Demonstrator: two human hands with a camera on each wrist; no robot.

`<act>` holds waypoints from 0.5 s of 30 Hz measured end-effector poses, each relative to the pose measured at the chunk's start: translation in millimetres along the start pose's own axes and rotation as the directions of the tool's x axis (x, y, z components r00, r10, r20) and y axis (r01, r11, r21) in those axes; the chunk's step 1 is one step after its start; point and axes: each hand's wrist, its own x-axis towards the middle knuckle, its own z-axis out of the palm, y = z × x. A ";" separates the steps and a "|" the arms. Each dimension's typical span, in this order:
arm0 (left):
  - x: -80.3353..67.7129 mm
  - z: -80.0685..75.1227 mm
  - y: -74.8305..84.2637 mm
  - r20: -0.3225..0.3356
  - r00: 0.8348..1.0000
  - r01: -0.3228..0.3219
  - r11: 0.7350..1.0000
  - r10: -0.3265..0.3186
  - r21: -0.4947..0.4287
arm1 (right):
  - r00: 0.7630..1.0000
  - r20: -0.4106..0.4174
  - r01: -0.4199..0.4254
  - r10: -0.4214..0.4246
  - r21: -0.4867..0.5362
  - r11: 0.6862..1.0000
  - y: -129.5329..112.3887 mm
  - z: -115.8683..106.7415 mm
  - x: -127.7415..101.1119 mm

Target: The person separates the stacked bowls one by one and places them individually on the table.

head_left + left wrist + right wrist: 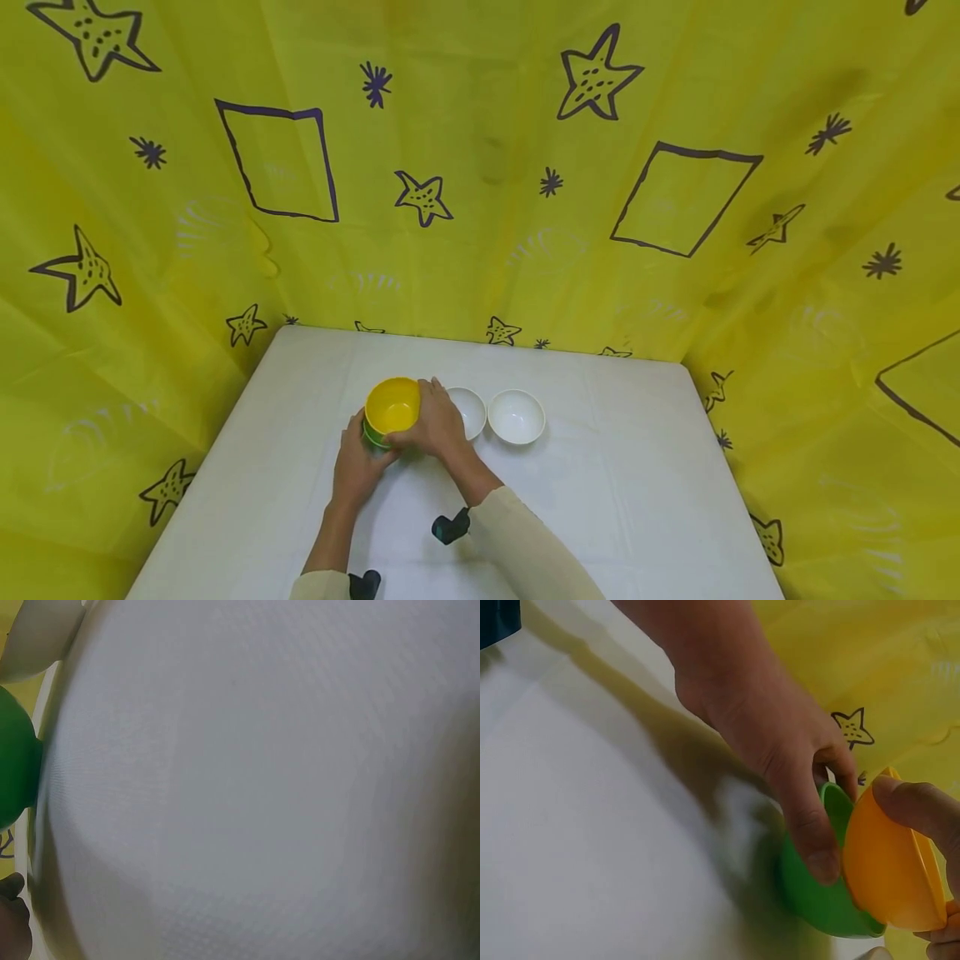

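Left of center, low in the head view, the yellow bowl (pixel 393 406) sits above the green bowl (pixel 372 434), overlapping it. The right hand (pixel 437 423) grips the yellow bowl's side, thumb and fingers around its wall; the left hand (pixel 358 468) holds the green bowl, thumb against its outside. How deep the yellow one sits in the green is hidden. If the right fingers loosen while it leans, as the right wrist view suggests, it could slip off the green rim. A rightward swing of that hand could knock the nearer white bowl (pixel 468 412) into the farther white bowl (pixel 516 417).
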 end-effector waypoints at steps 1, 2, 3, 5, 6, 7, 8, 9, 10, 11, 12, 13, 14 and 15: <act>0.2 -0.1 0.1 -0.001 1.000 -0.002 1.000 0.002 -0.001 | 1.000 -0.003 0.000 0.000 0.004 1.000 0.4 -1.2 -0.3; 0.5 -0.2 0.2 -0.001 1.000 -0.005 1.000 0.005 -0.003 | 1.000 -0.003 -0.001 0.001 0.008 1.000 0.7 -2.3 -0.7; 1.0 -0.3 0.3 -0.004 1.000 -0.008 1.000 0.008 -0.006 | 1.000 -0.007 0.000 0.000 0.010 1.000 1.0 -3.5 -1.0; 1.6 -0.7 0.2 -0.012 1.000 -0.024 1.000 0.024 -0.005 | 1.000 -0.013 0.003 -0.003 0.018 1.000 1.4 -5.6 -1.6; 1.9 -1.0 0.0 -0.015 0.999 -0.031 1.000 0.031 -0.005 | 1.000 -0.015 0.005 -0.005 0.019 1.000 1.5 -6.6 -1.8; 2.3 -1.1 0.0 -0.015 0.999 -0.034 0.999 0.034 -0.009 | 1.000 -0.015 0.005 -0.005 0.021 1.000 1.7 -7.7 -2.0; 2.6 -1.4 -0.2 -0.015 0.999 -0.039 0.999 0.039 -0.015 | 1.000 -0.016 0.005 -0.005 0.023 1.000 1.9 -8.8 -2.3; 2.7 -1.6 -0.4 -0.014 0.999 -0.044 0.999 0.044 -0.019 | 1.000 -0.017 0.004 -0.004 0.025 1.000 2.1 -9.8 -2.8; 2.8 -1.8 -0.6 -0.011 0.999 -0.047 0.999 0.047 -0.021 | 1.000 -0.017 0.003 -0.003 0.026 1.000 2.3 -10.9 -3.1; 2.8 -2.0 -0.9 -0.005 0.999 -0.047 0.999 0.047 -0.026 | 1.000 -0.024 0.005 -0.004 0.032 0.999 2.8 -11.6 -3.4; 2.9 -2.1 -1.2 0.002 0.999 -0.048 0.998 0.048 -0.032 | 1.000 -0.031 0.006 -0.004 0.039 0.999 3.0 -12.5 -3.8; 2.8 -2.0 -1.3 0.006 0.999 -0.050 0.998 0.051 -0.035 | 0.999 -0.035 0.003 -0.002 0.046 0.999 3.5 -13.5 -4.3; 2.6 -2.1 -1.4 0.010 0.999 -0.051 0.998 0.051 -0.037 | 0.999 -0.040 0.002 0.000 0.051 0.999 4.1 -14.3 -4.8; 2.3 -2.0 -1.5 0.014 0.999 -0.051 0.998 0.052 -0.038 | 0.999 -0.045 0.001 0.001 0.057 0.998 4.6 -15.1 -5.3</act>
